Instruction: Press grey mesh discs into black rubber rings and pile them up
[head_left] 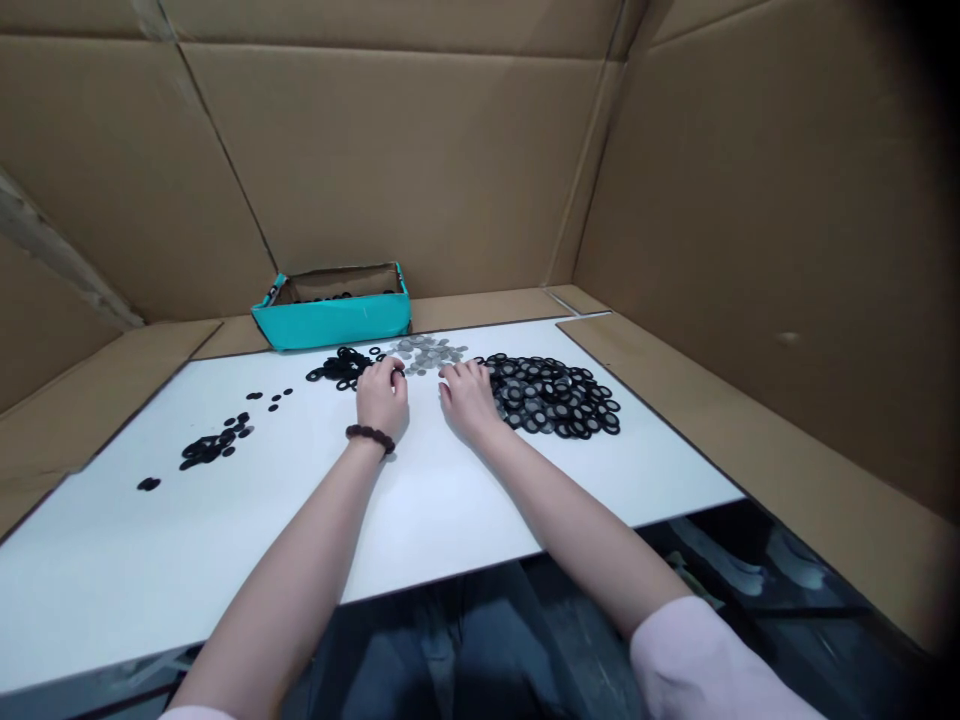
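My left hand [382, 392], with a dark beaded bracelet [370, 437] at the wrist, is closed in a pinch. A black ring [398, 373] shows between its thumb and fingers. Just beyond that hand lies a heap of black rings [343, 365]. My right hand [470, 396] rests low over the table with bent fingers, thumb and forefinger apart, and nothing visible between them. Its fingertips are close to loose grey discs [426, 352]. Right beside it spreads a large pile of black rings with grey centres [559, 395], partly hidden by the hand.
A turquoise-fronted box [334, 320] with dark pieces inside stands at the back of the white table [442, 510]. Small black discs [214, 445] lie scattered at the left. Cardboard walls [405, 150] enclose the back and sides.
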